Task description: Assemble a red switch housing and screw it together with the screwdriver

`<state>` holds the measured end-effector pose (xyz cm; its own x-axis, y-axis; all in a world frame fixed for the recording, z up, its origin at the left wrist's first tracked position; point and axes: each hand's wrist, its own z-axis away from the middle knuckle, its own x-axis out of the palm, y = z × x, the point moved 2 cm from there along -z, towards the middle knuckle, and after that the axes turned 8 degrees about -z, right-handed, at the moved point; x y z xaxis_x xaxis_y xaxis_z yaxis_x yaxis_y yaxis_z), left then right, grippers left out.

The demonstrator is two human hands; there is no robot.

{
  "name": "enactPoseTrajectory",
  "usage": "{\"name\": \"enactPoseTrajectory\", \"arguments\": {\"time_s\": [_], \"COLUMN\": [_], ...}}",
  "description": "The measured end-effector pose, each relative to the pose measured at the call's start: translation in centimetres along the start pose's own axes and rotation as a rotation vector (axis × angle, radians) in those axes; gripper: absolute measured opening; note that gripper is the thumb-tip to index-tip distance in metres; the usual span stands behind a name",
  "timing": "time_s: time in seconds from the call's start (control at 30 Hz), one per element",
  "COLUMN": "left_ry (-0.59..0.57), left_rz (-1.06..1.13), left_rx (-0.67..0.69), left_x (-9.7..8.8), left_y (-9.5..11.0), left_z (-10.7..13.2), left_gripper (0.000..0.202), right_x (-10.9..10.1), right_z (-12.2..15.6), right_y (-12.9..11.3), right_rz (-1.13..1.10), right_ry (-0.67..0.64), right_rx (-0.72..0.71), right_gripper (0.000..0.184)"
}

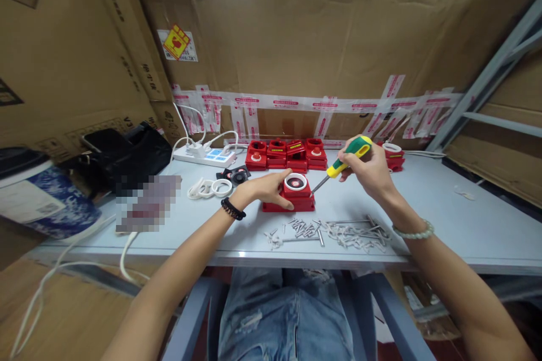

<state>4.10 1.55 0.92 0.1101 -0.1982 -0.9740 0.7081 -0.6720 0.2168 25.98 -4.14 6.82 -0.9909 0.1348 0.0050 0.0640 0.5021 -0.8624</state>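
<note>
A red plastic housing (302, 202) with a white ring (295, 182) around its dark round centre rests on the table. My left hand (273, 189) grips it from the left, thumb in front and fingers behind. My right hand (368, 166) is closed around the green and yellow handle of a screwdriver (348, 157). The screwdriver slants down to the left, its tip at the right side of the housing; whether it sits in a screw is too small to tell. Loose screws (304, 228) and metal rods with white pieces (355, 232) lie in front.
Several red housings (283, 152) stand in a row behind, and another (393, 157) sits farther right. White rings (209, 188) and black round parts (237, 175) lie left, near a power strip (203, 153). Cardboard (296, 39) walls the back; a metal frame (474, 84) stands right.
</note>
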Motion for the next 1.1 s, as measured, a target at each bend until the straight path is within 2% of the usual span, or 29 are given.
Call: {"name": "enactPoseTrajectory", "arguments": {"time_s": [0.1,0.43,0.5,0.63,0.83,1.0,1.03,1.1], "left_ry": [-0.030,-0.034,-0.031,-0.022,-0.021,-0.018,-0.020,-0.028], "left_rz": [0.031,0.048,0.061,0.069,0.071,0.047,0.046,0.051], "left_rx": [-0.055,-0.031,-0.030,-0.028,-0.008,-0.012,-0.014,-0.021], "left_x": [0.1,-0.3,-0.3,-0.3,-0.2,-0.2,-0.2,-0.3], "left_y": [-0.1,0.4,0.5,0.5,0.4,0.3,0.4,0.4], "left_z": [0.0,0.1,0.1,0.1,0.0,0.0,0.0,0.0], "left_gripper": [0.112,0.110,0.109,0.107,0.106,0.105,0.105,0.105], "right_x": [0.3,1.9,2.3,3.0,3.2,3.1,3.1,3.0], "right_z": [0.0,0.4,0.4,0.2,0.1,0.1,-0.1,-0.4], "right_y": [-0.1,-1.3,-1.7,-2.0,-2.6,-3.3,-3.2,-3.2], "right_rz": [0.025,0.213,0.312,0.494,0.797,0.609,0.599,0.669], "right_ry": [-0.014,-0.142,-0.168,-0.142,-0.167,-0.398,-0.386,-0.266], "right_rx": [0.015,-0.099,-0.168,-0.348,-0.451,-0.383,-0.378,-0.409], "right_gripper": [0.016,0.016,0.017,0.037,0.031,0.035,0.034,0.031]}}
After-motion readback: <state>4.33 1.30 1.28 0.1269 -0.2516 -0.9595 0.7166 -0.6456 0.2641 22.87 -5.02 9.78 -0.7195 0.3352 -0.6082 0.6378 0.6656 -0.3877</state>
